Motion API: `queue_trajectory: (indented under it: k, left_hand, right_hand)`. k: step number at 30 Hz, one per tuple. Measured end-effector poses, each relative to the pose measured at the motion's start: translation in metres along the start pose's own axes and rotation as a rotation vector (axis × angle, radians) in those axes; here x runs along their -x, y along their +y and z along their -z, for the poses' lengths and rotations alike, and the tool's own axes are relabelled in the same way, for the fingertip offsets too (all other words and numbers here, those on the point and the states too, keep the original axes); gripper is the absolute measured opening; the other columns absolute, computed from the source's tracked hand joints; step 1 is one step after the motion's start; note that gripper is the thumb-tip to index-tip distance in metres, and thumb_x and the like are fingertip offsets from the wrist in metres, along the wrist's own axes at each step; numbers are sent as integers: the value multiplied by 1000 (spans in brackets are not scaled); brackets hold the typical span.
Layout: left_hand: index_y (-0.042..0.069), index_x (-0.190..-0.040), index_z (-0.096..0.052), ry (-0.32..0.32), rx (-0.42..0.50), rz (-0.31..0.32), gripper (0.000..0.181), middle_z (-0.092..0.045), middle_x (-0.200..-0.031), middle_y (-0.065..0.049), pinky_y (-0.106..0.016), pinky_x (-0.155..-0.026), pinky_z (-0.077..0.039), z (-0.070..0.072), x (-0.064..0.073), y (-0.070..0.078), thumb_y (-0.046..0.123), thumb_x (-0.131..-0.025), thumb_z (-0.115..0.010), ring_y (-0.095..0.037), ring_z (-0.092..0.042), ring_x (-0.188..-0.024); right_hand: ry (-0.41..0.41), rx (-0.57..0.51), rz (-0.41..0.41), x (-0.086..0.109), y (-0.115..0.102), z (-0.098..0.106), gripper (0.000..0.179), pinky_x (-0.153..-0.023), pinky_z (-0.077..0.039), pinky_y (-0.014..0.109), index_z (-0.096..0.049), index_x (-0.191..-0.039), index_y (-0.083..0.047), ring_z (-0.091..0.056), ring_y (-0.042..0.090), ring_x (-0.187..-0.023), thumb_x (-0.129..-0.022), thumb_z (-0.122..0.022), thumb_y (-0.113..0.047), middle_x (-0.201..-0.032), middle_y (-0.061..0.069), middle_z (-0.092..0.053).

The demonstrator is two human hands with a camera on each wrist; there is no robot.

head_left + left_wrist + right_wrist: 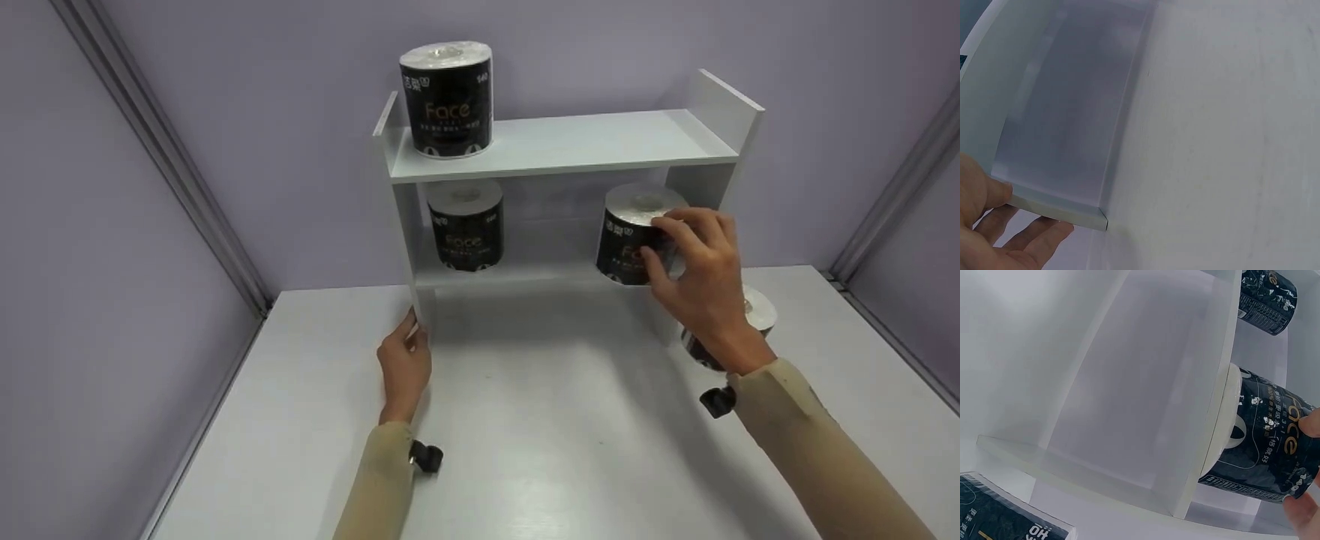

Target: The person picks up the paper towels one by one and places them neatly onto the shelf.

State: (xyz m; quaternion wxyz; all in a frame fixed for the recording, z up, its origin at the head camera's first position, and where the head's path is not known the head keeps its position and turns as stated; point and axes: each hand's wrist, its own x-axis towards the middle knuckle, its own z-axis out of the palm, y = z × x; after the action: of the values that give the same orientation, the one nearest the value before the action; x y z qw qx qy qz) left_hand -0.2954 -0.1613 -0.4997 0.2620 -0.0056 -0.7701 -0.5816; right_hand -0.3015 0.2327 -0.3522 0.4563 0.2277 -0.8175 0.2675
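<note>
My right hand (701, 274) grips a wrapped toilet paper roll (622, 244) by its upper right side, at the right end of the white shelf's (570, 142) middle level. In the right wrist view this black-labelled roll (1269, 433) overlaps the front edge of the board, its base right at that edge. My left hand (405, 367) holds the lower part of the shelf's left side panel. The left wrist view has the thumb on one face of the panel (1055, 207) and the fingers on the other.
One matching roll (450, 105) stands on the top board at the left, another (469, 232) below it on the middle board. A further roll (759, 309) stands on the white table (510, 450) right of the shelf, partly behind my right wrist. Lilac walls (300, 150) enclose the table.
</note>
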Motion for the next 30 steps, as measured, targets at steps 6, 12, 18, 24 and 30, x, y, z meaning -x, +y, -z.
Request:
queue_trajectory:
  k: [6, 12, 18, 24, 30]
  left_hand:
    - [-7, -151, -53, -9, 6, 5, 44, -56, -153, -24, -47, -106, -58, 0, 0, 0, 0, -107, -59, -42, -65, -132]
    - [-6, -152, -52, -16, 8, 7, 45, -56, -154, -24, -47, -107, -57, 1, 1, 1, 2, -108, -58, -43, -65, -131]
    - [-5, -151, -54, -12, 2, 6, 44, -56, -155, -23, -47, -106, -57, 2, 2, 2, 2, -108, -59, -40, -66, -131]
    - [-5, -151, -53, -19, 19, 7, 44, -55, -155, -23, -45, -106, -57, 2, 2, 2, 3, -108, -59, -39, -65, -133]
    - [-5, -150, -54, -17, 9, 5, 44, -56, -155, -22, -45, -107, -57, 2, 3, 2, 2, -107, -60, -38, -64, -134]
  right_hand:
    - [37, -13, 14, -1, -1, -1, 29, -97, -43, 58, -75, -120, -1, -53, 44, -115, -91, -81, -5, -122, 21, -65]
    - [47, -19, 12, -2, -1, -2, 29, -98, -43, 58, -75, -118, -1, -54, 44, -115, -90, -81, -4, -121, 21, -66]
    - [3, 11, 12, -3, 1, -1, 29, -100, -45, 55, -74, -121, 0, -53, 45, -117, -93, -79, -9, -123, 22, -65]
    - [1, 8, -7, -3, 2, -2, 30, -99, -45, 55, -74, -120, 0, -53, 44, -118, -92, -80, -8, -123, 22, -65]
    - [6, 3, -18, -5, 2, -4, 31, -99, -45, 54, -74, -122, 0, -54, 44, -117, -92, -80, -6, -124, 22, -65]
